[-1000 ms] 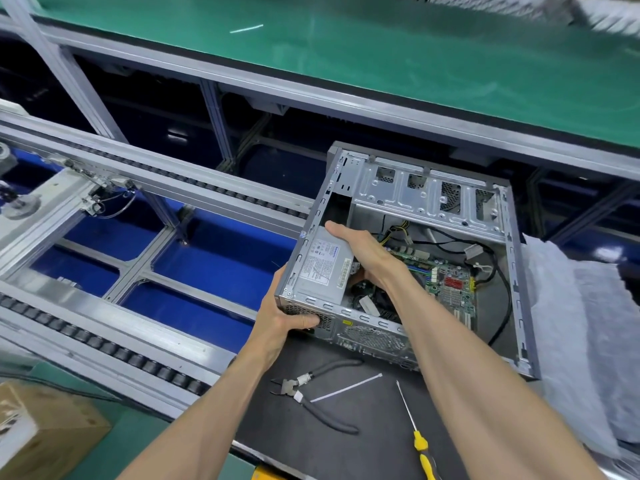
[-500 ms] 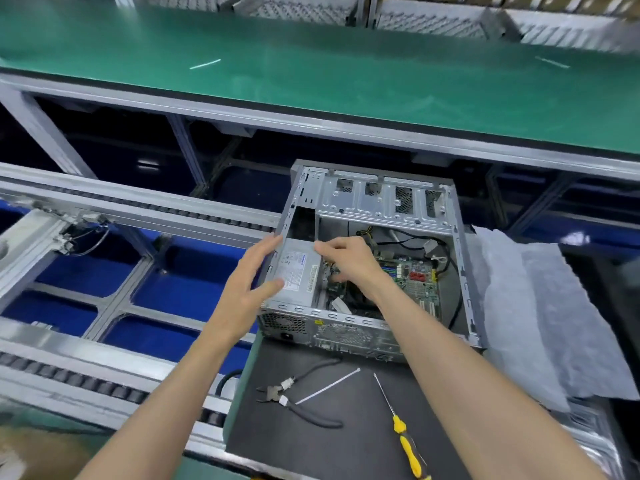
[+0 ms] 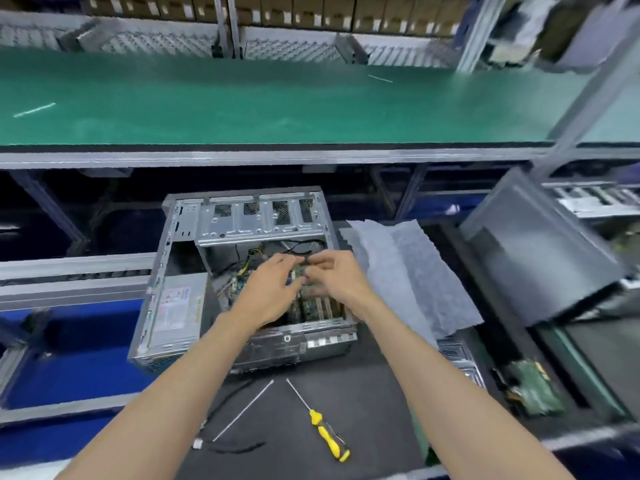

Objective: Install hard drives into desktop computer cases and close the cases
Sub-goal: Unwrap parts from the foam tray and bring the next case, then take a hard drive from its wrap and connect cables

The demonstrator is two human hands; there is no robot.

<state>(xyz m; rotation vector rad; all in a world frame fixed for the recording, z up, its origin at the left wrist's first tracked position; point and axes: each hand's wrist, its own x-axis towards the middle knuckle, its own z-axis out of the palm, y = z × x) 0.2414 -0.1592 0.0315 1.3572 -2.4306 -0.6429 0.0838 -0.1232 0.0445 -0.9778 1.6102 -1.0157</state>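
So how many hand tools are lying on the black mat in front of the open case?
2: a yellow-handled screwdriver right of centre, and pliers to its left, partly hidden by the left forearm. More may be covered.

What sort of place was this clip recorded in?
Most likely a computer assembly line in a factory: an open desktop case on a black work mat, a long green conveyor belt behind, and a yellow screwdriver at hand.
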